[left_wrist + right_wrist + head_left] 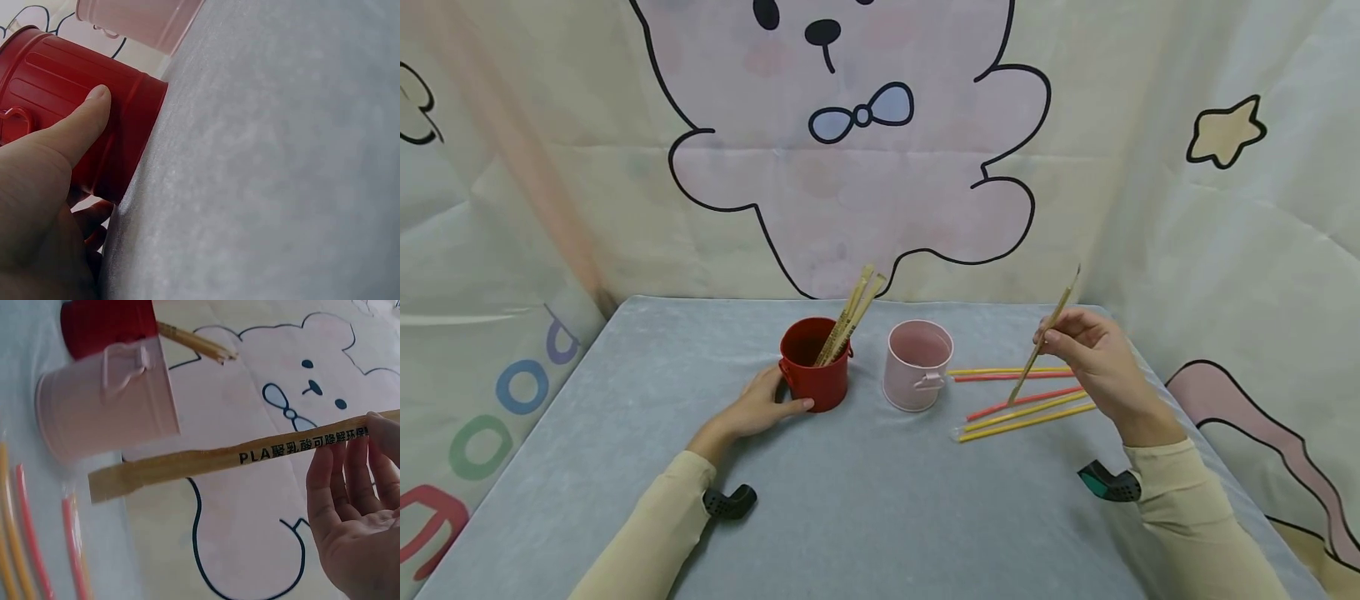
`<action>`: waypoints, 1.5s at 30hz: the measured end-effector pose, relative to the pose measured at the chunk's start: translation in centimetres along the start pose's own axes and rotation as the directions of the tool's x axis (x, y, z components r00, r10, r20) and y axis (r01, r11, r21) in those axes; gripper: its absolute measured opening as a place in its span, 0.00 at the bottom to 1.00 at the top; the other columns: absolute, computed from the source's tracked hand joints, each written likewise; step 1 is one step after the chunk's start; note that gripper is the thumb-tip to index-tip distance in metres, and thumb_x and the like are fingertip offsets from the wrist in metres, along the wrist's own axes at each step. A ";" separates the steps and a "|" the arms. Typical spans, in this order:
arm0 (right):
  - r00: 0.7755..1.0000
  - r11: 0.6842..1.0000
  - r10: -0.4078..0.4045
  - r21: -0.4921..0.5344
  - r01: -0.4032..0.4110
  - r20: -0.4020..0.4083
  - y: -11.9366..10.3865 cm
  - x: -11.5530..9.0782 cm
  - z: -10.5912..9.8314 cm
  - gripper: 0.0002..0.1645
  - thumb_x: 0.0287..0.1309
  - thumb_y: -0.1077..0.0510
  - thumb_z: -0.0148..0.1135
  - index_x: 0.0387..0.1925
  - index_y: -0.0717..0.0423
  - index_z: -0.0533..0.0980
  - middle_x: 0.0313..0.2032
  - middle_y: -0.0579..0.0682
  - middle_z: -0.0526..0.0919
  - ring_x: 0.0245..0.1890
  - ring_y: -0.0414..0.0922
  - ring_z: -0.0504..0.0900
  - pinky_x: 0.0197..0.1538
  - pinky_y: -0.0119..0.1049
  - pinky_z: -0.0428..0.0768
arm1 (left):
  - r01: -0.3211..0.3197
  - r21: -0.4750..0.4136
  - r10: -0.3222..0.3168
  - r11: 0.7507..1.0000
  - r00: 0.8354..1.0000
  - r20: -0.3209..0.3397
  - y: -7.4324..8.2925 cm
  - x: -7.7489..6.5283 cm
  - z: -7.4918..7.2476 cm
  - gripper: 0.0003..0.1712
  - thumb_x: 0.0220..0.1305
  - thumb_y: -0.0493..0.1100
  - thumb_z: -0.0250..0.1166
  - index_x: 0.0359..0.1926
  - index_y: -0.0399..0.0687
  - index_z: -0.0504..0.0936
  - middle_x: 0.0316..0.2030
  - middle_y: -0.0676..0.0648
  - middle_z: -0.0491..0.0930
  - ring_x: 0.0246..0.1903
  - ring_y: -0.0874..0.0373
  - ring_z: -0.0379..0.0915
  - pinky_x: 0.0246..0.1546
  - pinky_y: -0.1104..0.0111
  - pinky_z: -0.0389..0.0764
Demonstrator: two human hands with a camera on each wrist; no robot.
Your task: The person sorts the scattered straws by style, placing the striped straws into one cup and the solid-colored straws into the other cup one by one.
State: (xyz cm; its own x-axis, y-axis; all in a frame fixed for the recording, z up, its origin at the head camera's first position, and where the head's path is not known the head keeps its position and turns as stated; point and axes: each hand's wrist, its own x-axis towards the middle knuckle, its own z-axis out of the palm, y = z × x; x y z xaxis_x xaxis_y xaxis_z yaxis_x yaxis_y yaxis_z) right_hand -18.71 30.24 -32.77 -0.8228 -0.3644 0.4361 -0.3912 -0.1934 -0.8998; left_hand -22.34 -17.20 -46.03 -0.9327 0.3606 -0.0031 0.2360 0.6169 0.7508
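Note:
A small red bucket [820, 385] stands on the table, with several brown paper-wrapped straws [850, 321] leaning in it. My left hand [763, 406] grips its lower left side. In the left wrist view the thumb [87, 122] presses on the bucket's wall while the other fingers go round behind, partly hidden. My right hand [1093, 358] pinches a wrapped straw [1039, 346] between thumb and fingers, tilted above the table. Printed letters show on its wrapper [206, 462] in the right wrist view. Beside the red bucket stands a pink bucket [904, 379]; no straws show in it.
Several yellow straws [1026, 423] and red straws [1000, 407] in clear wrappers lie on the grey tablecloth [865, 508], right of the pink bucket and below my right hand. A printed cloth backdrop [850, 183] rises behind the table.

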 end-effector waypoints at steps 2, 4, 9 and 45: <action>1.000 0.999 -0.002 0.041 0.001 0.016 -0.1 0.6 0.7 0.18 0.70 0.78 0.45 0.46 0.61 0.77 0.42 0.48 0.87 0.44 0.40 0.86 0.49 0.31 0.86 | -0.010 -0.004 0.010 1.000 1.000 -0.002 0.1 0.0 0.0 0.45 0.63 0.57 0.70 0.74 0.48 0.63 0.72 0.42 0.67 0.74 0.40 0.54 0.73 0.36 0.54; 1.000 0.998 0.005 0.065 -0.006 0.012 -0.2 1.2 1.4 0.17 0.70 0.77 0.45 0.46 0.60 0.77 0.42 0.48 0.87 0.44 0.41 0.86 0.49 0.31 0.86 | -0.013 -0.010 0.013 1.000 1.000 -0.008 0.2 0.1 0.0 0.44 0.63 0.56 0.71 0.74 0.48 0.64 0.71 0.42 0.67 0.73 0.41 0.55 0.73 0.37 0.55; 0.999 0.996 0.025 0.084 -0.021 -0.038 -0.3 2.8 3.3 0.16 0.70 0.75 0.48 0.46 0.58 0.78 0.41 0.47 0.85 0.43 0.41 0.85 0.48 0.32 0.86 | -0.025 0.001 0.025 1.000 0.999 -0.022 0.2 0.2 0.1 0.43 0.63 0.57 0.71 0.73 0.49 0.65 0.70 0.43 0.68 0.73 0.42 0.57 0.73 0.38 0.56; 0.961 0.990 0.064 0.136 -0.028 -0.271 3.6 11.3 15.0 0.11 0.67 0.71 0.58 0.35 0.52 0.73 0.33 0.44 0.83 0.35 0.39 0.86 0.44 0.35 0.88 | -0.028 0.009 0.029 1.000 0.999 -0.025 -0.4 -0.1 0.0 0.44 0.63 0.58 0.70 0.74 0.48 0.64 0.73 0.40 0.65 0.74 0.37 0.54 0.72 0.34 0.53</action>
State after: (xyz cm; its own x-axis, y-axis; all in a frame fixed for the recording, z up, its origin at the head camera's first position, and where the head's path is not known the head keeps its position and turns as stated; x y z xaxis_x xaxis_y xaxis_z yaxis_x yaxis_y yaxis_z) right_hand -23.24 11.72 -30.78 -0.9270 -0.1159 0.3566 -0.3085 -0.3049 -0.9010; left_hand -22.33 -17.46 -46.34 -0.9322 0.3603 0.0349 0.2647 0.6127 0.7446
